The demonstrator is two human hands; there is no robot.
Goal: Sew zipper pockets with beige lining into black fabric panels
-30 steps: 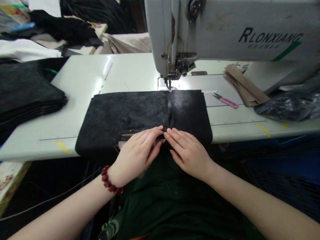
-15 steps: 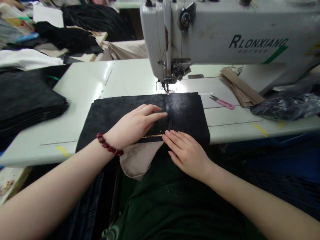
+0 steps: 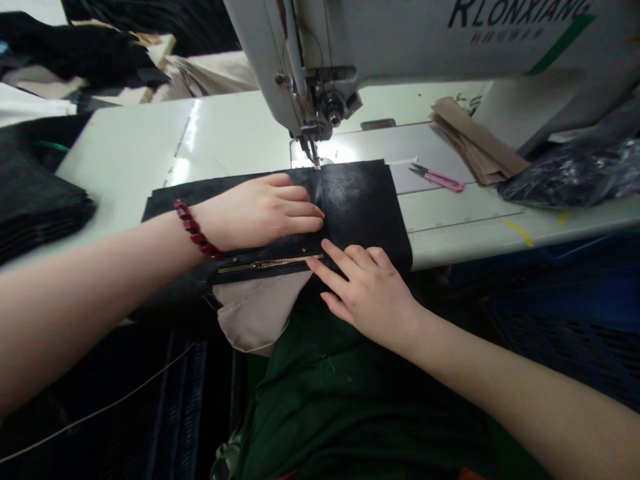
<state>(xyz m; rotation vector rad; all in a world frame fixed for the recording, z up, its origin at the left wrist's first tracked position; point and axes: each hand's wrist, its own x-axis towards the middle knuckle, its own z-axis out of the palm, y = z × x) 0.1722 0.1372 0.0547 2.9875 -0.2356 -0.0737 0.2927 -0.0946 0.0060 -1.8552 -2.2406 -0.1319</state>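
Note:
A black leather-like panel lies on the sewing table, its far edge at the needle and presser foot of the sewing machine. My left hand, with a dark red bead bracelet at the wrist, rests flat on the panel, fingers stretched toward the seam. My right hand has its fingers spread, their tips on the panel by the right end of a brass zipper. Beige lining cloth hangs below the zipper over the table's front edge.
Pink thread snips and brown strips lie right of the panel, near a clear plastic-wrapped bundle. Stacked black pieces sit at the left. Blue crates stand below the table.
The view has shifted, with the machine higher in it. My left hand has flattened out and more of the zipper shows. My right hand's fingers have spread apart.

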